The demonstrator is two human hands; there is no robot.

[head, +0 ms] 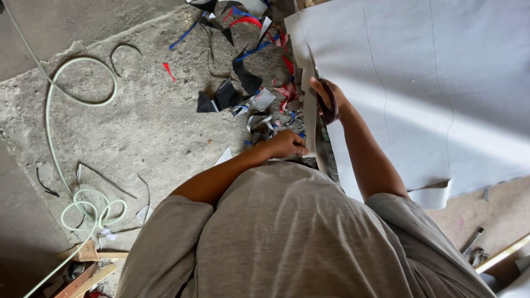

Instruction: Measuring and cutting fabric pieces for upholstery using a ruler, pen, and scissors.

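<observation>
1. The right hand (pixel 327 99) is gripping scissors (pixel 329 107) – fingers curled through the dark red handles – and working along the left edge of a big grey sheet (pixel 430 88), so the blades are following that edge toward 12 o'clock.
2. The left hand (pixel 286 144) is closed around the narrow strip (pixel 310 118) coming off the sheet, at 7 o'clock from the scissors; pinching it there is probably keeping the strip taut and out of the blades' way.
3. The sheet is lying flat, filling the view from 12 to 4 o'clock, with faint curved lines drawn on it – likely guides for cutting.
4. Scraps (pixel 251 77) in black, blue, red and grey are lying on the concrete floor (pixel 143 127) at 11 o'clock from the hands, just beside the cut edge where offcuts would drop.
5. A pale green hose (pixel 83 102) is looping well apart at 9 o'clock.
</observation>
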